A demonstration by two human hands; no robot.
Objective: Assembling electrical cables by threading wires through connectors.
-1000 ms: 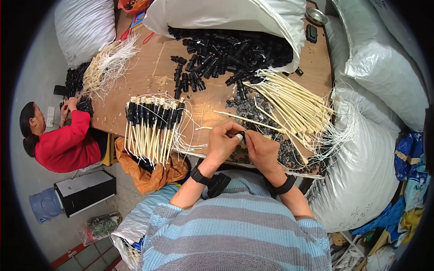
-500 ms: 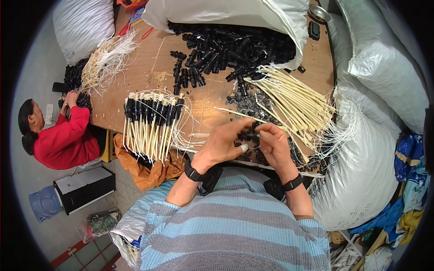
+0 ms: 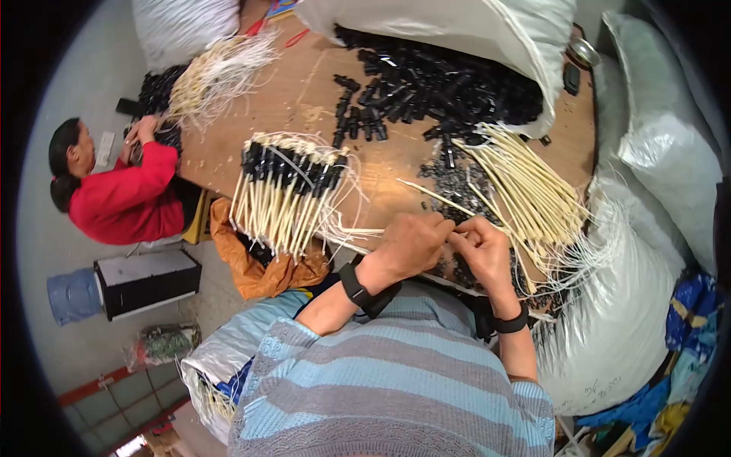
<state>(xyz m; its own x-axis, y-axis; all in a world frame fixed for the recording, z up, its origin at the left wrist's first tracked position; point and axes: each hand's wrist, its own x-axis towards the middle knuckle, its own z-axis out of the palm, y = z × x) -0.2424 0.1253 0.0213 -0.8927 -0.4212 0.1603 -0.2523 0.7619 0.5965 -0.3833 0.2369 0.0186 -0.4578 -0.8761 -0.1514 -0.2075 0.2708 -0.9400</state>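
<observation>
My left hand is closed, its fingertips bunched at the table's near edge. Close against it, my right hand pinches thumb and fingers together. Whatever lies between the fingertips is hidden. A pale stick end shows at the left of my left hand; whether that hand grips it I cannot tell. To the left lies a bundle of cream sticks with black tubular fittings and thin white cords. Beyond my right hand is a pile of plain cream sticks with white cord tails. A single cream stick points towards the hands.
A white sack spills black fittings over the wooden table. Small black bits lie scattered. Full white sacks crowd the right. At left, a person in red works near pale cords. An orange bag hangs below.
My hands have come together, and the fingers that were apart are now closed. The black piece seen between them is no longer visible. The whole view has shifted and tilted.
</observation>
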